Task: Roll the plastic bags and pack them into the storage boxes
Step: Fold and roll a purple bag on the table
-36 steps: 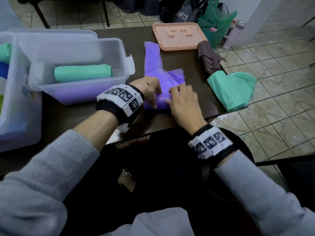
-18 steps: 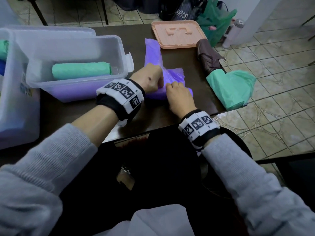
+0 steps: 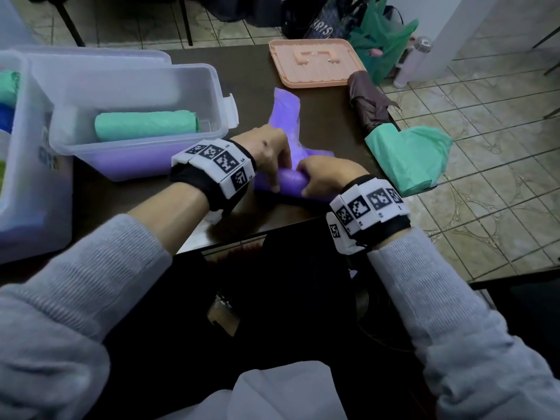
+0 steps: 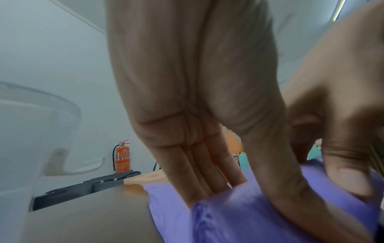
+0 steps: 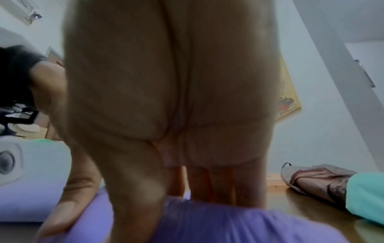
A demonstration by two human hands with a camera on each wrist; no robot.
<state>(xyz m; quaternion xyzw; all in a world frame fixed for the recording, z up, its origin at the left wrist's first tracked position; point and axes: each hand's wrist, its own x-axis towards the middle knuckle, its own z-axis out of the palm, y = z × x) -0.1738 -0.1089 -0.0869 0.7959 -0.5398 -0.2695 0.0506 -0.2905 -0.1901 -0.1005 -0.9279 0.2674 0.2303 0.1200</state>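
Observation:
A purple plastic bag [image 3: 291, 184] lies on the dark table, its near end rolled into a thick tube and its far end [image 3: 286, 113] still flat. My left hand [image 3: 269, 150] grips the tube's left part, fingers over the top and thumb on the near side. My right hand [image 3: 327, 174] grips the right part the same way. The left wrist view shows my fingers [image 4: 199, 172] on the purple roll [image 4: 239, 213]. The right wrist view shows the roll [image 5: 228, 222] under my palm. A clear storage box [image 3: 194, 74] to the left holds a green roll [image 3: 145, 125].
A larger clear box [image 3: 18, 147] stands at the far left. A folded green bag [image 3: 409, 159] and a brown bag [image 3: 368, 101] lie at the table's right edge. A peach lid [image 3: 316, 62] lies at the back. Tiled floor is on the right.
Both hands have closed over the purple bag and rolled its near end into a thicker tube. Less of the bag lies flat than one second ago.

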